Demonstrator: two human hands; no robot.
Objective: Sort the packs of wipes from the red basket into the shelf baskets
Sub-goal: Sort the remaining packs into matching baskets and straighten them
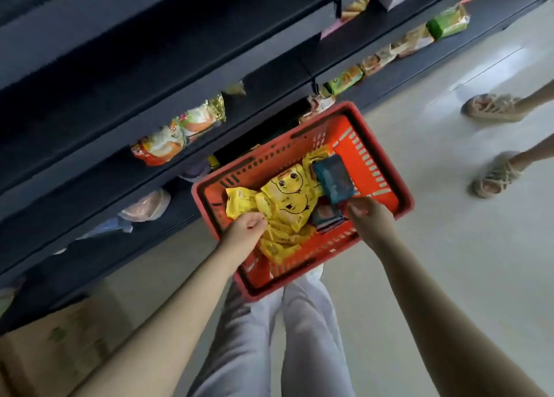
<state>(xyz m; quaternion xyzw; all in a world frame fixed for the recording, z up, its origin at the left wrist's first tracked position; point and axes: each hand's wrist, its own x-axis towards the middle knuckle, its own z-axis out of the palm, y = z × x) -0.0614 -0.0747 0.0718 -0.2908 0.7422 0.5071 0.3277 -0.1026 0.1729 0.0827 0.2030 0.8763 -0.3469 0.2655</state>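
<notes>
Red basket (364, 157) sat on the floor (449, 247) beside the shelf (269, 76), wipes inside | left grip (244, 227) pinched a yellow wipes pack (239, 205) | right grip (364, 214) curled at the teal pack (332, 178), hold unclear | risk: a thin pinch on slick wrapper could slip, or drag neighbouring packs out
</notes>
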